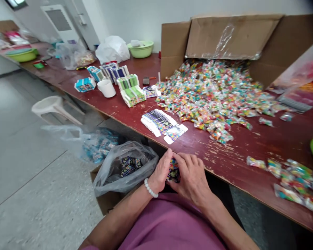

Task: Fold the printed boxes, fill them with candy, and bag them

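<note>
Left hand (pixel 160 172) flattish, right hand (pixel 191 173) curled, fingers clamping printed packet (pixel 173 171); probably closing it, mostly hidden; next needs even pressure.

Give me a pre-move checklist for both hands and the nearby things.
1. Dark printed pack held between left hand and right hand: ok.
2. Pack closed: cannot tell, the hands cover much of it.
3. Plastic bag open: ok, dark items show inside.
4. Flat cartons on table: ok, overlapping near its edge.
5. Wrapped candies all inside cardboard box: not ok, many lie on the table.
</note>
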The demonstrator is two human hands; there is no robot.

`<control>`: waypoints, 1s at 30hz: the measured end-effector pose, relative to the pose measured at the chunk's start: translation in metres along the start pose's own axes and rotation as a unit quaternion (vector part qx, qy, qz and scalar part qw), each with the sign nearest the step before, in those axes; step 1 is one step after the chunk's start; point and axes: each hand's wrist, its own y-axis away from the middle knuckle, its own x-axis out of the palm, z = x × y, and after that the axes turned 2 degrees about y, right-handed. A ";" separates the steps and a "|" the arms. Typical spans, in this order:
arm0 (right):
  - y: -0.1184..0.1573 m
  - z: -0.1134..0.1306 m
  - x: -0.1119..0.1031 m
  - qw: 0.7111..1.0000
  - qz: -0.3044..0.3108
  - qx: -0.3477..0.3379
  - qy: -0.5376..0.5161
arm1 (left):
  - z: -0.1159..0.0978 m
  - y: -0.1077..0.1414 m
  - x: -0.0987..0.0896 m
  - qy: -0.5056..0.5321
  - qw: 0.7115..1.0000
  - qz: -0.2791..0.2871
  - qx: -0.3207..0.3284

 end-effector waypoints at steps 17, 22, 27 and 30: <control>-0.106 -0.090 0.047 0.987 -0.064 0.135 -0.060 | -0.055 -0.010 -0.102 -0.554 0.816 -0.144 0.079; -0.131 -0.095 0.041 0.971 0.089 0.223 -0.004 | -0.051 -0.029 -0.065 -0.576 0.798 -0.087 0.155; -0.121 -0.094 0.044 0.965 0.030 0.253 -0.053 | -0.046 -0.051 -0.035 -0.574 0.785 -0.064 0.226; -0.109 -0.101 0.048 0.942 -0.066 0.265 -0.196 | -0.042 -0.064 -0.026 -0.590 0.766 -0.054 0.250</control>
